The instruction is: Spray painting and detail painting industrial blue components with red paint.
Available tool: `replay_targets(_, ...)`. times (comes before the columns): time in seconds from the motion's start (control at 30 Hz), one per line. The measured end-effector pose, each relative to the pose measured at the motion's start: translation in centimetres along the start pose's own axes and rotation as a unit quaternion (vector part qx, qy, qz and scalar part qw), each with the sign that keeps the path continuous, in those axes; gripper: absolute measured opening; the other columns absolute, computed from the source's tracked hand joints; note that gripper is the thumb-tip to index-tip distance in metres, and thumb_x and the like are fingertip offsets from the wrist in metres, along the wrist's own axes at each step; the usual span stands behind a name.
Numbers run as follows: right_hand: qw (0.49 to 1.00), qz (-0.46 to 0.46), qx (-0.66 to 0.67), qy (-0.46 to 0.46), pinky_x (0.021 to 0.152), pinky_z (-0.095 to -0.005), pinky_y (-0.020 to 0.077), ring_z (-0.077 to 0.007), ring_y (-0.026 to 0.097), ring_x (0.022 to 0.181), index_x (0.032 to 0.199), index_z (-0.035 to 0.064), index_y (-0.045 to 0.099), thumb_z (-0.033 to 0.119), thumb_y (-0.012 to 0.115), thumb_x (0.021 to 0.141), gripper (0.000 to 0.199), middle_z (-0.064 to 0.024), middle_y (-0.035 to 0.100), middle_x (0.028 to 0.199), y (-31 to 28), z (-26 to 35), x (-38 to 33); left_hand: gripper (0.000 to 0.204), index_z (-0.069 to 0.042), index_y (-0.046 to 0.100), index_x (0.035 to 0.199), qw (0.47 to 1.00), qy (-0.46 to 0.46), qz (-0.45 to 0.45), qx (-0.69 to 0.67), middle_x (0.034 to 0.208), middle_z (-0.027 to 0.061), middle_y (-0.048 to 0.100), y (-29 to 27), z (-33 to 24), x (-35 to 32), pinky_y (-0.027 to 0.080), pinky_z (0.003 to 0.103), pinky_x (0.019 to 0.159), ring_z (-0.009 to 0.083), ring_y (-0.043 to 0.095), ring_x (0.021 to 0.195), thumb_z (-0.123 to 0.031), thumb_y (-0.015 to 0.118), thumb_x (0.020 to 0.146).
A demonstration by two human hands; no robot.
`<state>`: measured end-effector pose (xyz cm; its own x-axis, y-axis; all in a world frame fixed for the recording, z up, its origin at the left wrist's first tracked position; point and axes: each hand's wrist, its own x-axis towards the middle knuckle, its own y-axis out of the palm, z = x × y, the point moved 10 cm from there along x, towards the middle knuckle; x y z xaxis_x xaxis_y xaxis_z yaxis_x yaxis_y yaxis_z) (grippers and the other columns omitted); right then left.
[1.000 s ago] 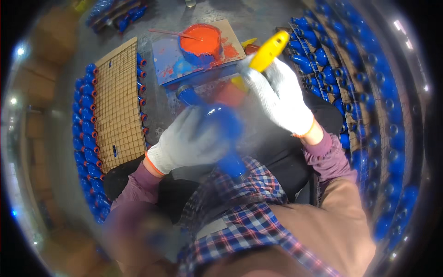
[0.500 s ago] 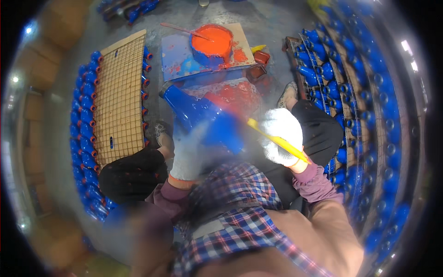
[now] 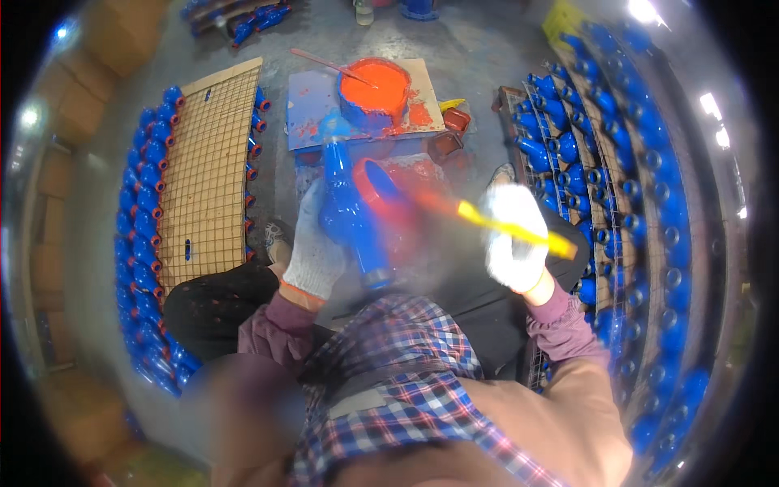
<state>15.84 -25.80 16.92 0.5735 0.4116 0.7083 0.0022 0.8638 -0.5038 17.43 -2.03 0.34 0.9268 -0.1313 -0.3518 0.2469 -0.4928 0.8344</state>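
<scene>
Blue fittings (image 3: 144, 235) line a wire rack (image 3: 207, 170) at left. The gloved left hand (image 3: 315, 243) grips a blue pipe fitting (image 3: 350, 215) over the lap. Beyond, a bucket (image 3: 375, 91) holds orange paint. The gloved right hand (image 3: 513, 237) clasps a yellow-handled brush (image 3: 511, 230).

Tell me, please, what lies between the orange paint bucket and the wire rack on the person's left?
In the head view, blue board, then bare grey floor.
</scene>
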Motion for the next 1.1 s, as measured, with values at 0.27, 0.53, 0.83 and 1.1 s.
replay_targets(0.27, 0.97, 0.019, -0.125, 0.205, 0.081, -0.0474, 0.0524, -0.0397, 0.067, 0.091, 0.107, 0.0009, 0.064, 0.038, 0.056, 0.104, 0.038, -0.0227, 0.068, 0.096, 1.8, -8.8, 11.1, 0.077, -0.002, 0.059, 0.131, 0.463, 0.234, 0.05, 0.854, 0.114, 0.0159, 0.067, 9.3, -4.4, -3.1, 0.059, 0.041, 0.086, 0.0306, 0.069, 0.099, -0.038, 0.088, 0.069)
replay_targets(0.53, 0.95, 0.194, -0.153, 0.189, 0.079, -0.0526, 0.0527, -0.0432, 0.068, 0.086, 0.1, 0.0018, 0.064, 0.041, 0.052, 0.102, 0.041, -0.0219, 0.069, 0.09, 8.2, -10.5, 10.4, 0.08, -0.004, 0.06, 0.129, 0.198, 0.238, 0.095, 0.946, 0.114, 0.0179, 0.06, 10.7, -1.8, -3.8, 0.057, 0.046, 0.074, 0.0365, 0.062, 0.101, -0.044, 0.085, 0.064)
replay_targets(0.83, 0.986, 0.084, -0.133, 0.054, 0.068, -0.0425, 0.0521, -0.0365, 0.067, 0.077, 0.099, 0.0054, 0.063, 0.024, 0.067, 0.098, 0.019, -0.0159, 0.065, 0.089, 4.8, -2.9, 7.2, 0.075, -0.004, 0.064, 0.123, 0.359, 0.218, 0.091, 0.903, 0.111, 0.0168, 0.065, 9.5, -3.3, -3.1, 0.058, 0.045, 0.079, 0.0369, 0.068, 0.094, -0.046, 0.088, 0.065)
replay_targets(1.1, 0.976, -0.016, 0.111, 0.185, 0.081, -0.0325, 0.0525, -0.0212, 0.068, 0.089, 0.115, 0.0028, 0.066, 0.006, 0.065, 0.096, 0.019, -0.0101, 0.068, 0.104, 3.2, -5.8, 2.5, 0.065, 0.004, 0.064, 0.127, 0.781, -0.013, 0.083, 0.619, 0.11, 0.0102, 0.072, 3.0, -1.8, -1.6, 0.057, 0.031, 0.086, 0.0144, 0.068, 0.092, -0.034, 0.086, 0.08)
